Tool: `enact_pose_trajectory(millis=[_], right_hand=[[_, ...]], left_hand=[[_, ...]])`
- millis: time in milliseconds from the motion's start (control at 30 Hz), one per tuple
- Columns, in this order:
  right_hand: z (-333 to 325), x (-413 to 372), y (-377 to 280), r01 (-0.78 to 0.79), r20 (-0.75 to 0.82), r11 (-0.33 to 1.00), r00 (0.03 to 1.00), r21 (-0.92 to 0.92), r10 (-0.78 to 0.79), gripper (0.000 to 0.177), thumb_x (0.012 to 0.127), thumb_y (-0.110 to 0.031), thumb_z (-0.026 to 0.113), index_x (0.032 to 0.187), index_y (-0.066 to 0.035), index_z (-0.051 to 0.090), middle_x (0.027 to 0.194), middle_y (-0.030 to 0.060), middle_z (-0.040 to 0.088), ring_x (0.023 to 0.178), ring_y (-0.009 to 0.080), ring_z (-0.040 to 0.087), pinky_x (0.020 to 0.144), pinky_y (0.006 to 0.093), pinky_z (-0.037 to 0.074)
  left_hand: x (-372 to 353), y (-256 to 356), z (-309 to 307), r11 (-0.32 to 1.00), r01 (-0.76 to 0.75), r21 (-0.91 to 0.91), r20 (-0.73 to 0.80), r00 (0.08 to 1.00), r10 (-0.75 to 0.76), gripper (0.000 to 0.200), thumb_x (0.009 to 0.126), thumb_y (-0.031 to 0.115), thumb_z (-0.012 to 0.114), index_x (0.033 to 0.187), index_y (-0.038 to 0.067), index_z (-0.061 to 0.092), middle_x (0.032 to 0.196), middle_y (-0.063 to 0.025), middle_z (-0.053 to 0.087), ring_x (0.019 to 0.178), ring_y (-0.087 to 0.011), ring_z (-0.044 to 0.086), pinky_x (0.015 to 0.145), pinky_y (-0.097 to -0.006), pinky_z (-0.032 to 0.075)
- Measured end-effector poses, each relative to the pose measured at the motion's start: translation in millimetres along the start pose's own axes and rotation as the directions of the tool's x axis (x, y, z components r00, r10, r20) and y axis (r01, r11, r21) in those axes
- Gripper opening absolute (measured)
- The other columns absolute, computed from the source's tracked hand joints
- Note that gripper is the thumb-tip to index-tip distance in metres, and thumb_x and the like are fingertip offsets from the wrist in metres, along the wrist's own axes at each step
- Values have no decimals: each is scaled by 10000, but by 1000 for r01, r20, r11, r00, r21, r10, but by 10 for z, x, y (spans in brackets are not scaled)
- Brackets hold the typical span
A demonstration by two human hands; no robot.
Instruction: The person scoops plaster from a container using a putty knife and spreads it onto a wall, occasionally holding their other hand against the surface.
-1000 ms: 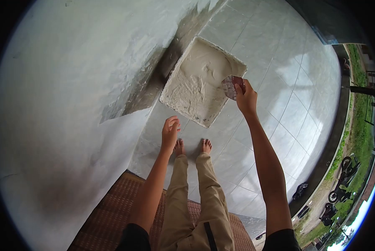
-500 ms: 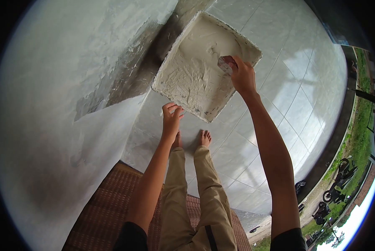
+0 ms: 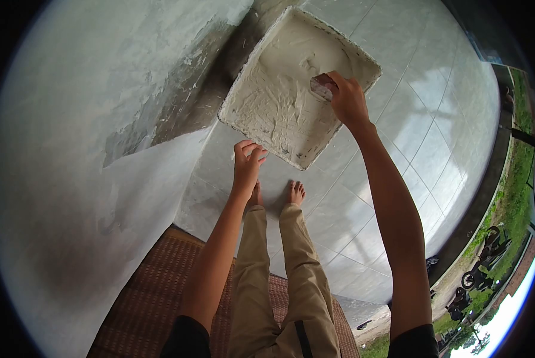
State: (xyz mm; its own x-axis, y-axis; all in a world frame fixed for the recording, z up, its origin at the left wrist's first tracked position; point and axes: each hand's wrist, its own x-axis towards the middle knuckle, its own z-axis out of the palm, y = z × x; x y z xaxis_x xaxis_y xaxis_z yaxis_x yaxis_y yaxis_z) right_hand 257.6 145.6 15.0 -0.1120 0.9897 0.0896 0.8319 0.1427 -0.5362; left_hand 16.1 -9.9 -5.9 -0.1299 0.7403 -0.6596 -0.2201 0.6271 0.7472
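Observation:
A square tray (image 3: 232, 126) with a crusted rim holds wet, cream-coloured plaster (image 3: 279, 89) spread over its bottom. My right hand (image 3: 349, 100) is closed on a small, plaster-smeared scraper (image 3: 323, 87), over the right part of the tray. At the tray's near-left edge is my left hand (image 3: 247, 164), its fingers curled and somewhat apart, with nothing visible in them. Whether its fingertips touch the rim is hard to tell.
A grey wall (image 3: 100, 77) with a rough, unevenly coated patch (image 3: 175, 101) rises on the left. Grey floor tiles (image 3: 363, 185) lie under my feet, with a woven brown mat (image 3: 142, 286) behind. Motorcycles (image 3: 488, 250) stand outside at the right.
The tray appears slightly higher and further right in view. My right hand and the scraper have shifted slightly up and left relative to the tray.

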Motion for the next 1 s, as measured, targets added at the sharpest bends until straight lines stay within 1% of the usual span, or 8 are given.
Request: enact_pose_trajectory(millis=[133,367,433,567,667,767,833,1000], right_hand=[[-66,50,-54,-8,90,1000,996,22,6,213,872,-37,623,1080,-77,648,973,163,705,859,413,607,805,472,503],[4,119,45,-39,88,997,996,74,32,242,861,-22,610,1099,-62,637,975,175,701,867,416,606,824,476,491],[-34,133,25,59,117,994,991,90,-69,239,866,-34,617,1103,-64,636,979,180,700,864,414,606,811,473,489],[-13,185,79,93,163,992,981,81,-105,228,873,-55,629,1100,-69,641,963,183,697,861,413,604,804,472,488],[-72,212,28,89,204,991,973,96,-107,253,864,-50,642,1111,-101,656,929,177,699,889,396,617,793,490,510],[-113,223,8,54,255,985,962,165,-95,218,889,-103,645,1106,-98,665,940,158,667,886,371,591,817,461,484],[-10,234,133,144,269,979,947,142,-178,263,892,-104,637,1150,-149,667,932,183,664,930,355,601,831,458,492],[-40,253,0,135,380,988,912,72,-153,276,899,-144,646,1173,-166,669,939,188,651,936,345,600,839,450,492]], left_hand=[[-1,2,-2,1000,1,-10,6,1000,-1,430,972,187,539,1308,-7,353,1248,-165,488,1145,-279,591,988,-396,489],[-5,7,15,1000,5,-23,-8,1000,-5,435,970,186,533,1310,-12,350,1253,-174,485,1145,-291,590,997,-404,489],[6,-3,9,1000,3,-22,-7,1000,-3,438,969,189,535,1311,-12,349,1255,-174,483,1146,-291,590,997,-405,489],[0,-14,7,1000,-1,-17,-1,1000,1,444,970,196,536,1315,-8,346,1264,-172,478,1149,-289,590,995,-408,487],[-10,-11,17,1000,-1,-18,-3,1000,1,447,971,198,539,1319,-2,343,1266,-168,480,1148,-289,592,993,-409,485],[-7,-12,10,1000,2,-11,1,1000,-2,444,973,201,542,1318,5,343,1265,-162,481,1145,-282,596,987,-406,486],[-10,-3,19,1000,7,-14,1,1000,-7,442,974,204,544,1316,7,345,1264,-160,482,1143,-279,598,985,-405,487],[-7,-4,16,1000,18,-20,-6,1000,-18,436,975,210,546,1311,12,350,1260,-157,483,1138,-271,602,979,-403,488]])
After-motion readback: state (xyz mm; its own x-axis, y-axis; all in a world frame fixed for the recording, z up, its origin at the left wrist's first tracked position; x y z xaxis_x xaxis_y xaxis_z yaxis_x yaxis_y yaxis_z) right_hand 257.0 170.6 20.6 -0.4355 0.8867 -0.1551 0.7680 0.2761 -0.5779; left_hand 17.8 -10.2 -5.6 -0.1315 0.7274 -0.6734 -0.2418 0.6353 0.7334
